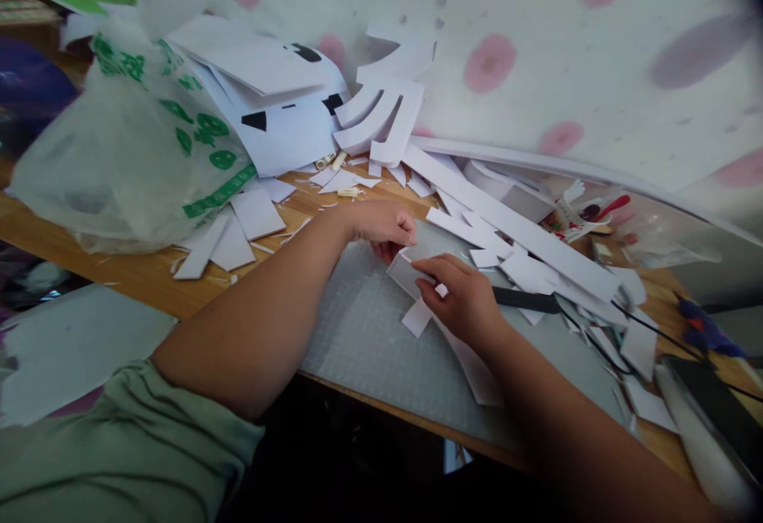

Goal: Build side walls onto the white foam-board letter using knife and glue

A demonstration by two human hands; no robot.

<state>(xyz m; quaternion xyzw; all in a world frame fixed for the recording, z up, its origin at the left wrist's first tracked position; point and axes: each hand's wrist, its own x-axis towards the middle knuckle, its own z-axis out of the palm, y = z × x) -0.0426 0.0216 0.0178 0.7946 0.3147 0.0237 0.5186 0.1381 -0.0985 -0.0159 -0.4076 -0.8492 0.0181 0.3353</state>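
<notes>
Both hands are at a curved white board strip (474, 368) over the grey cutting mat (358, 332). My right hand (462, 296) pinches its upper part between thumb and fingers. My left hand (385, 229) is closed at the strip's far end, fingers curled; its fingertips are partly hidden. A short white piece (417, 318) juts out to the left beneath the strip. Just right of my right hand lies a flat black bar-shaped tool (528, 300) with a black cable; its near end is hidden by the hand.
Several white offcuts (256, 213) and long white strips (513, 221) litter the wooden table (286, 249). A plastic bag with green print (143, 141) stands left, beside large curved white panels (292, 133). At right lie a black-screened device (715, 412) and a container with red-handled items (587, 213).
</notes>
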